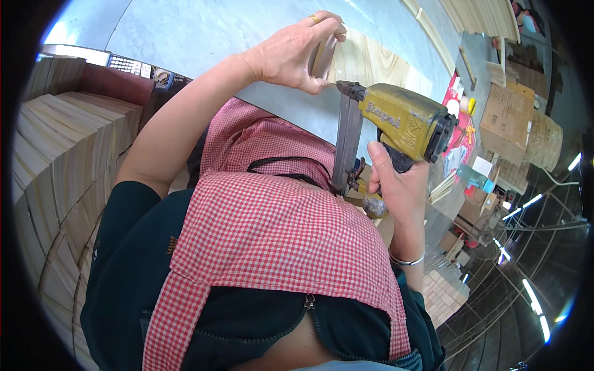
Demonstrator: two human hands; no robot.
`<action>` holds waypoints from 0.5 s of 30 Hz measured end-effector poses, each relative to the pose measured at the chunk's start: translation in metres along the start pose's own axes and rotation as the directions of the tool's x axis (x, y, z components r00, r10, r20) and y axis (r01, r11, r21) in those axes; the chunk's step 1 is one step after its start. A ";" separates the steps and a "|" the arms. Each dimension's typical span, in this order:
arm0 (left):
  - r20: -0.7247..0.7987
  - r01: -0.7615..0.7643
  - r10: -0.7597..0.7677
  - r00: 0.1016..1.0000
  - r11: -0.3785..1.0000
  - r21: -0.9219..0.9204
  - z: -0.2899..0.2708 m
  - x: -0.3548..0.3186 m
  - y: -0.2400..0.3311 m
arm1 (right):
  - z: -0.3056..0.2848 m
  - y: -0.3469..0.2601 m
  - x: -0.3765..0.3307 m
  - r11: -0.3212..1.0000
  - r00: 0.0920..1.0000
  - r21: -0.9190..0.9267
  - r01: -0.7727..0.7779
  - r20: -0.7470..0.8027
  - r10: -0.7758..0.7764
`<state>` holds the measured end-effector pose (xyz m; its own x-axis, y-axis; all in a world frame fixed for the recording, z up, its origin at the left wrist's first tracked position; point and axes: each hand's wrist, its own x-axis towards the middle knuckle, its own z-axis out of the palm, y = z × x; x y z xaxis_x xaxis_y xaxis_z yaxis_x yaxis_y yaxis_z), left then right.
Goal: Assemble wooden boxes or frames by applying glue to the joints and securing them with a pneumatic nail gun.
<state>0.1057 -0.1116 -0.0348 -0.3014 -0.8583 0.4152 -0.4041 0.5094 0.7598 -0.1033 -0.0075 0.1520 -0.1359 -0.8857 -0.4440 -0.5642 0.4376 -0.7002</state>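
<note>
My right hand (pixel 396 179) is wrapped round the grip of a yellow and black nail gun (pixel 402 117). The gun's nose points left and meets the near end of a light wooden piece (pixel 368 59) with visible grain. That piece lies on a pale grey-blue worktop (pixel 185 34). At its left end my left hand (pixel 294 52) is closed on an upright wooden strip, thumb at the near end and fingers at the far end. The thumb is close beside the gun's nose. The gun's dark magazine hangs down toward my red checked apron (pixel 278 229).
Tall stacks of wooden boards (pixel 80 136) stand close on my left. To the right are cardboard boxes (pixel 507 117), a pale blue bottle (pixel 475 178) and a yellow roll (pixel 471 106) on a red surface. More wooden slats (pixel 482 15) lie at the far right.
</note>
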 end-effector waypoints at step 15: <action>-0.066 0.511 -0.513 0.856 0.858 -0.040 -0.005 -0.117 0.111 | -0.040 0.021 0.000 0.992 0.996 -0.124 -0.022 -0.088 0.012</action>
<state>0.1010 0.0449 0.0034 0.0065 -1.0000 -0.0012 -0.4664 -0.0041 0.8845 -0.1472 -0.0043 0.1599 -0.2134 -0.8908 -0.4013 -0.6578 0.4347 -0.6151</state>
